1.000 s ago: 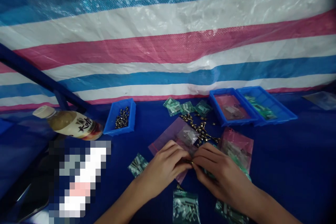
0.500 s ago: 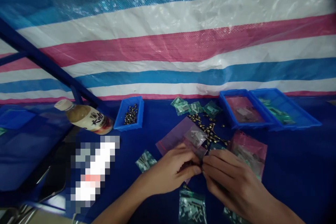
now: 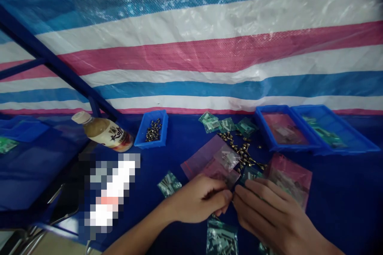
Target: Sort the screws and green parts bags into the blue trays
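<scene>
My left hand (image 3: 202, 199) is closed, thumb pressed against curled fingers. My right hand (image 3: 266, 209) meets it fingertip to fingertip, its fingers bent together; whatever lies between them is too small or hidden to name. Just beyond the left hand lie pink plastic bags (image 3: 206, 155) with a small clear bag of parts (image 3: 228, 157) on top. Loose brass-coloured screws (image 3: 243, 151) are strewn beyond the hands. A green-tinted zip bag of screws (image 3: 222, 237) lies below the hands, and another small bag (image 3: 169, 184) is left of my left hand. Right of my right hand rests a filled pink bag (image 3: 291, 179).
A blue tray of screws (image 3: 153, 129) stands at the back left beside a drink bottle (image 3: 103, 132). Several small green bags (image 3: 226, 124) lie at the back. Two blue trays (image 3: 314, 149) of bags sit at the right. A striped tarp (image 3: 191, 55) hangs behind.
The view has shifted slightly, so things on the table appear a little further right. My hands remain together in nearly the same pose, with the left fingers curled a bit tighter.
</scene>
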Demonstrator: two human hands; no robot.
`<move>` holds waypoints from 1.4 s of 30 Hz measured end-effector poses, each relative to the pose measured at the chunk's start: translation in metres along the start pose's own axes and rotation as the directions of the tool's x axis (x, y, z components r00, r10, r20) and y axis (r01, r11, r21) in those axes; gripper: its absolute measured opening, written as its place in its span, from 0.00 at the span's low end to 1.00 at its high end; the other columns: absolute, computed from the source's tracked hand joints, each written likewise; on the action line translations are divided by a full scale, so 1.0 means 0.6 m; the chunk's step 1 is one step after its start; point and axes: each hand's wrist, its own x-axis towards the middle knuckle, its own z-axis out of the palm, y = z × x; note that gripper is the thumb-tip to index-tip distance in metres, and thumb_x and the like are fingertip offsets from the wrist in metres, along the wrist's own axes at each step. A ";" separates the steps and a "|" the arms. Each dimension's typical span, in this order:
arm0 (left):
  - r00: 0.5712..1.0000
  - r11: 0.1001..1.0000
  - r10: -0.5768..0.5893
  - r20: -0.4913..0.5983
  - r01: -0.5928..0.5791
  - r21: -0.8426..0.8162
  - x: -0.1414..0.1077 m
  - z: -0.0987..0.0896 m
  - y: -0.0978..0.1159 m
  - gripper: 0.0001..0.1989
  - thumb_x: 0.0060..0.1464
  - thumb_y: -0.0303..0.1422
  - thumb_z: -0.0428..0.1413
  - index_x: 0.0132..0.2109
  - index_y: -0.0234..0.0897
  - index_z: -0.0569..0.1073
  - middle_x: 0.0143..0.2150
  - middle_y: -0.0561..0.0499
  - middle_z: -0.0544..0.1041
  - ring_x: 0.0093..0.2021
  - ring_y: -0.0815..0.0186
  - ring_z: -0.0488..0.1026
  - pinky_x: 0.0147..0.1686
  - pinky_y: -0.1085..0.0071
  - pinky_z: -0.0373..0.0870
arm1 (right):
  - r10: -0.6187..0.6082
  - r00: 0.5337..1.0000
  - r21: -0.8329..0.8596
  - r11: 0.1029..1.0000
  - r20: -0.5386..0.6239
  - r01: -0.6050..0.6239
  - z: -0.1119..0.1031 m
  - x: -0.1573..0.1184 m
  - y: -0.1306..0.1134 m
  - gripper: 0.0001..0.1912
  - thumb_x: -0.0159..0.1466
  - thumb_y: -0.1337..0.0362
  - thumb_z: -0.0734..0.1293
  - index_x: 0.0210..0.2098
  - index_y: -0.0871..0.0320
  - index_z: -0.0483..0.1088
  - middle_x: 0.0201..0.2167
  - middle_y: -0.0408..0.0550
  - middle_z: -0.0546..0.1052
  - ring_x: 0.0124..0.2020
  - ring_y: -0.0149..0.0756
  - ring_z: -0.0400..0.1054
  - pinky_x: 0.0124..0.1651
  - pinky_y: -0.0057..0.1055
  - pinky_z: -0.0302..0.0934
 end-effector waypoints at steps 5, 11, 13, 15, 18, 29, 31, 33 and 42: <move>0.956 0.879 0.148 -0.254 -0.009 0.476 -0.018 -0.052 0.002 0.13 0.64 0.34 0.50 0.31 0.36 0.72 0.27 0.53 0.71 0.29 0.70 0.67 0.30 0.73 0.62 | 0.072 0.997 -0.025 0.997 -0.005 -0.072 0.001 0.005 0.012 0.10 0.68 0.70 0.61 0.42 0.61 0.75 0.41 0.49 0.79 0.45 0.41 0.70 0.48 0.38 0.65; 0.441 0.518 0.456 -0.773 0.575 0.633 -0.088 -0.203 -0.052 0.11 0.61 0.40 0.55 0.39 0.38 0.75 0.37 0.48 0.77 0.40 0.59 0.70 0.46 0.64 0.64 | 0.118 0.993 0.019 0.993 0.018 -0.119 0.000 0.003 0.012 0.10 0.68 0.70 0.62 0.42 0.60 0.76 0.42 0.51 0.79 0.46 0.42 0.70 0.49 0.40 0.67; 0.473 0.496 0.454 -0.755 0.569 0.656 -0.099 -0.232 -0.074 0.10 0.59 0.41 0.57 0.40 0.39 0.76 0.38 0.50 0.78 0.38 0.60 0.71 0.44 0.65 0.64 | 0.117 0.993 0.026 0.993 0.019 -0.118 0.001 0.002 0.009 0.10 0.68 0.70 0.63 0.42 0.61 0.76 0.42 0.51 0.78 0.46 0.43 0.70 0.48 0.41 0.67; 0.511 0.517 0.440 -0.739 0.528 0.673 -0.099 -0.241 -0.086 0.10 0.59 0.41 0.57 0.42 0.40 0.77 0.39 0.51 0.79 0.38 0.61 0.71 0.44 0.66 0.65 | 0.118 0.993 0.033 0.992 0.022 -0.118 0.002 0.002 0.009 0.09 0.67 0.71 0.63 0.41 0.61 0.76 0.42 0.51 0.78 0.46 0.43 0.70 0.49 0.42 0.67; 0.479 0.550 0.458 -0.749 0.509 0.662 -0.094 -0.233 -0.084 0.11 0.62 0.40 0.54 0.45 0.41 0.78 0.40 0.51 0.79 0.39 0.62 0.72 0.43 0.68 0.66 | 0.123 0.992 0.040 0.991 0.027 -0.124 0.003 0.002 0.010 0.08 0.67 0.71 0.64 0.41 0.62 0.76 0.42 0.52 0.78 0.47 0.44 0.69 0.49 0.43 0.67; 0.487 0.414 0.356 -0.797 0.683 0.602 -0.107 -0.236 -0.083 0.22 0.66 0.40 0.41 0.38 0.40 0.78 0.38 0.47 0.81 0.46 0.53 0.72 0.50 0.57 0.60 | 0.171 0.984 0.052 0.983 0.043 -0.173 -0.002 0.008 0.015 0.06 0.65 0.71 0.65 0.40 0.63 0.74 0.40 0.52 0.76 0.45 0.43 0.68 0.48 0.42 0.67; 0.532 0.381 0.258 -0.806 0.711 0.591 -0.103 -0.234 -0.086 0.26 0.67 0.41 0.39 0.32 0.39 0.78 0.37 0.45 0.81 0.48 0.52 0.72 0.52 0.53 0.57 | 0.168 0.985 0.056 0.984 0.040 -0.170 -0.002 0.008 0.013 0.06 0.66 0.71 0.65 0.40 0.63 0.74 0.40 0.51 0.76 0.45 0.43 0.68 0.48 0.42 0.67; 0.566 0.341 0.183 -0.804 0.730 0.592 -0.099 -0.231 -0.088 0.28 0.67 0.42 0.38 0.29 0.37 0.77 0.35 0.42 0.81 0.46 0.51 0.74 0.52 0.52 0.56 | 0.163 0.986 0.061 0.984 0.038 -0.165 -0.003 0.007 0.011 0.06 0.66 0.71 0.65 0.39 0.62 0.74 0.40 0.51 0.77 0.45 0.43 0.68 0.48 0.42 0.67; 0.499 0.395 0.303 -0.812 0.709 0.583 -0.084 -0.216 -0.089 0.22 0.66 0.44 0.41 0.47 0.40 0.76 0.51 0.45 0.78 0.52 0.53 0.72 0.56 0.54 0.57 | 0.154 0.988 0.083 0.984 0.027 -0.156 -0.008 0.009 0.006 0.07 0.67 0.71 0.63 0.39 0.62 0.75 0.38 0.50 0.77 0.44 0.42 0.68 0.47 0.40 0.66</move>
